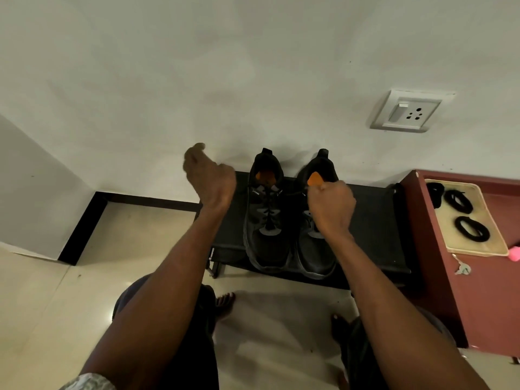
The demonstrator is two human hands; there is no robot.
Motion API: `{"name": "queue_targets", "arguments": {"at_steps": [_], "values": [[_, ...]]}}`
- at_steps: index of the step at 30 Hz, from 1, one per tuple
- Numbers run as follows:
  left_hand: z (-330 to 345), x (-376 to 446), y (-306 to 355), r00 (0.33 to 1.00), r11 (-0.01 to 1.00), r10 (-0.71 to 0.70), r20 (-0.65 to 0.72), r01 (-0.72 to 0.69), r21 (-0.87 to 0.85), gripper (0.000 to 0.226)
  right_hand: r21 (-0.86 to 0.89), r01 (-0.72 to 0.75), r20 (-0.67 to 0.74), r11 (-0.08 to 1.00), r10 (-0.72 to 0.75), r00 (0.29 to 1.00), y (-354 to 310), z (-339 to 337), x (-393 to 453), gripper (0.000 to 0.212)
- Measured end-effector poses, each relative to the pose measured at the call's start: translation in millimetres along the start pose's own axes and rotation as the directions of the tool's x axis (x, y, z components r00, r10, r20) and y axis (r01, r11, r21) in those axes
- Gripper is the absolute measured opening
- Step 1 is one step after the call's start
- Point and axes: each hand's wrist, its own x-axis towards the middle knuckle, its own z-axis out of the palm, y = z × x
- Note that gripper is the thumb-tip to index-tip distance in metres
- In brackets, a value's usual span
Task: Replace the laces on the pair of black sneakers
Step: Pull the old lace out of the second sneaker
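Two black sneakers stand side by side on a low black rack (374, 220) against the wall, the left sneaker (266, 220) still laced and the right sneaker (316, 257) partly covered by my arm. Both show orange insoles. My right hand (330, 206) is a fist above the right sneaker's opening, gripping a thin black lace (292, 194) that runs taut from the left sneaker's top. My left hand (209, 175) is raised to the left of the left sneaker, blurred, with its fingers curled downward. Whether it holds a lace end is not visible.
A dark red cabinet (455, 277) stands to the right of the rack. On it lies a beige tray (489, 249) with coiled black laces (471, 229), next to keys (463, 268) and a pink object (514, 254). A wall socket (408, 112) sits above. My bare feet rest on the tiled floor.
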Motion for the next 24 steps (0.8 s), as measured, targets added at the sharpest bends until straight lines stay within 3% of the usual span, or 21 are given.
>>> {"name": "queue_targets", "arguments": {"at_steps": [2,4,6,9,12,17,21,24], "values": [[11.5,-4.7,-2.6,0.954,0.978,0.141,0.263,-0.175,0.11,0.053,-0.099,0.191,0.061,0.977,-0.185,0.981,-2.7,15.8,-8.3,0.007],[21.6,-10.8,-5.5,0.831,0.972,0.077,0.551,-0.185,0.143,0.054,0.036,0.238,0.242,0.971,-0.24,0.94,-8.5,31.7,-13.5,0.023],[29.5,-17.6,-10.0,0.721,0.965,-0.023,0.692,-0.164,0.203,0.056,0.099,0.231,0.373,0.968,-0.251,0.893,-14.3,46.9,-16.2,0.036],[36.6,-18.5,-16.1,0.73,0.953,-0.05,0.682,-0.17,0.252,0.049,-0.019,0.258,0.41,0.966,-0.228,0.883,-16.0,60.0,-18.8,0.043],[38.5,-17.4,-18.0,0.731,0.974,-0.097,0.675,-0.071,0.216,0.022,-0.078,0.229,0.385,0.97,-0.183,0.905,-13.4,61.6,-21.7,0.026],[34.9,-17.0,-13.3,0.732,0.951,-0.034,0.68,-0.185,0.247,0.006,-0.039,0.208,0.37,0.977,-0.18,0.912,-11.8,55.7,-20.4,0.004],[28.3,-9.8,-13.3,0.777,0.994,-0.097,0.622,0.105,0.025,0.005,0.31,-0.118,0.337,0.943,0.006,0.941,-15.9,48.1,-16.0,0.011],[21.9,-2.2,-7.7,0.769,0.891,-0.235,0.594,0.415,-0.185,0.013,0.503,-0.294,0.309,0.813,0.149,0.94,-20.4,40.3,-9.1,0.011]]}}
